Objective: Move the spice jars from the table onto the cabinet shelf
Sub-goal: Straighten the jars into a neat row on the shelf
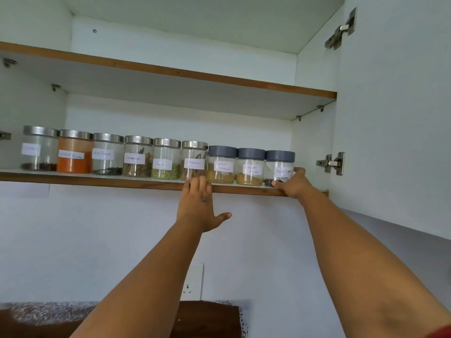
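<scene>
The head view looked up into an open cabinet, where nine spice jars stood side by side in one row on the lower shelf. From the left, six jars had metal lids, and the three at the right had dark blue-grey lids. The right hand grasped the rightmost jar, the Black Pepper jar, with the thumb at its front and a fingertip round its right side; the jar stood upright on the shelf, touching the Coriander jar beside it. The left hand was released, its fingers straight, the fingertips at the shelf edge just below the Cinnamon jar, the thumb spread to the right. The upper shelf carried nothing visible. On the wall below was a white socket.
</scene>
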The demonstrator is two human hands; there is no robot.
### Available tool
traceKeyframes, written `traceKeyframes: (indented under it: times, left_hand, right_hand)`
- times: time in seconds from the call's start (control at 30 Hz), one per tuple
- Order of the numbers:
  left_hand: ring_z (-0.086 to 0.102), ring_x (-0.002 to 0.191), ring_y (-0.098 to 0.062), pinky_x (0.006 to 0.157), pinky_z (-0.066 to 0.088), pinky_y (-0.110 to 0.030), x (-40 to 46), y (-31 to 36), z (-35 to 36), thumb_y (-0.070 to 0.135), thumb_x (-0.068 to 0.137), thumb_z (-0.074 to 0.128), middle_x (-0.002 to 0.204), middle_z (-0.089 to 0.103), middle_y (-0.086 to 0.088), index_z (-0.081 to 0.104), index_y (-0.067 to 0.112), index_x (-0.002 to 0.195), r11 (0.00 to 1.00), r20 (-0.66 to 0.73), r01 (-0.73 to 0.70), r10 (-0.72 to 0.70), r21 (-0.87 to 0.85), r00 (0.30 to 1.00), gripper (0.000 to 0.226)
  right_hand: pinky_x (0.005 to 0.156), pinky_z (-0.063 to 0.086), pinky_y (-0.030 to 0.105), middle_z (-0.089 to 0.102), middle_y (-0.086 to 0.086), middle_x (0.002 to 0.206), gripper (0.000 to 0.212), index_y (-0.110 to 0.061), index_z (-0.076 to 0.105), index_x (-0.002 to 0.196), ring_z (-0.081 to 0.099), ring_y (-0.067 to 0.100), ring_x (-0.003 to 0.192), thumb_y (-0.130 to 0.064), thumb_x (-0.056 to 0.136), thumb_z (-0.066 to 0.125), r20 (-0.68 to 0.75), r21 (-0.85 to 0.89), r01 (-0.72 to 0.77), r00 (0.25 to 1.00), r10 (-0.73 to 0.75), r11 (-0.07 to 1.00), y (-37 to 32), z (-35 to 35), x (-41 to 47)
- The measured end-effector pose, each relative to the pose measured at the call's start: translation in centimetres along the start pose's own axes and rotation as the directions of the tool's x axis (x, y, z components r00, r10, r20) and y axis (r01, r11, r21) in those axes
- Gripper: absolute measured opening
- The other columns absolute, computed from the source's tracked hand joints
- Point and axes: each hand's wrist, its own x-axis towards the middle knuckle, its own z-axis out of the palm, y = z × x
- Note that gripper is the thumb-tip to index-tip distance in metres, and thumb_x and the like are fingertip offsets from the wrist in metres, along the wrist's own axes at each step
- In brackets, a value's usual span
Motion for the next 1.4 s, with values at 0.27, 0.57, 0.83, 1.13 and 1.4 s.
traceKeyframes:
  times: [0.27, 0.57, 0.83, 1.13, 1.4]
  left_hand:
    - [0.034, 0.123, -0.029, 0.114, 0.024, -0.041, -0.3, -0.4, -1.1, 0.090, 0.067, 0.034, 0.130, 0.036, -0.011, 0.039, 0.004, 0.134, 0.999, 0.065, -0.034, 0.034, 0.002, 0.997, 0.109]
    - [0.007, 0.147, -0.031, 0.116, 0.020, -0.046, -0.1, -3.2, -3.9, 0.065, 0.087, 0.046, 0.158, 0.009, -0.011, 0.012, 0.010, 0.152, 0.901, 0.329, 0.008, 0.150, -0.434, 0.933, 0.091]
    - [0.030, 0.134, -0.029, 0.108, 0.034, -0.039, -3.7, -15.5, -5.6, 0.030, 0.095, 0.051, 0.145, 0.031, -0.013, 0.024, 0.006, 0.148, 0.925, 0.061, 0.058, -0.038, -0.375, 0.997, 0.064]
    - [0.044, 0.124, -0.029, 0.104, 0.038, -0.041, -2.7, -36.2, -9.8, 0.012, 0.094, 0.046, 0.126, 0.059, -0.014, 0.054, 0.012, 0.126, 0.975, 0.010, 0.212, -0.212, -0.062, 0.977, 0.033]
    - [0.034, 0.137, -0.027, 0.110, 0.032, -0.036, 3.0, -43.5, -9.1, 0.000, 0.094, 0.045, 0.148, 0.041, -0.011, 0.043, 0.016, 0.142, 0.986, 0.190, 0.146, -0.128, -0.084, 0.973, 0.050]
  right_hand:
    - [0.118, 0.020, 0.052, 0.019, 0.017, 0.158, 0.115, -0.020, 0.009, 0.152, 0.018, 0.036, 0.146, -0.050, 0.069, 0.082, -0.241, 0.061, 0.068, 0.969, -0.052, 0.996, 0.2, 1.8, -2.8]
    - [0.107, 0.038, 0.045, 0.031, 0.016, 0.145, 0.068, -0.013, 0.035, 0.142, 0.029, 0.033, 0.136, -0.029, 0.084, 0.067, -0.489, -0.152, 0.495, 0.715, -0.501, 0.855, -5.2, 9.5, -9.2]
    - [0.105, 0.041, 0.043, 0.037, 0.013, 0.140, 0.059, -0.013, 0.044, 0.136, 0.036, 0.031, 0.130, -0.029, 0.083, 0.065, -0.315, -0.150, 0.714, 0.621, -0.718, 0.684, -16.1, 18.8, -13.3]
    - [0.117, 0.024, 0.035, 0.036, 0.007, 0.149, 0.049, -0.013, 0.040, 0.143, 0.024, 0.022, 0.142, -0.022, 0.097, 0.052, -0.040, -0.081, 0.795, 0.599, -0.799, 0.601, -30.3, 28.6, -16.7]
    - [0.115, 0.026, 0.037, 0.027, 0.007, 0.157, 0.072, -0.013, 0.027, 0.151, 0.023, 0.024, 0.144, 0.004, 0.087, 0.054, 0.101, -0.306, 0.744, 0.645, -0.757, 0.594, -36.9, 33.1, -14.9]
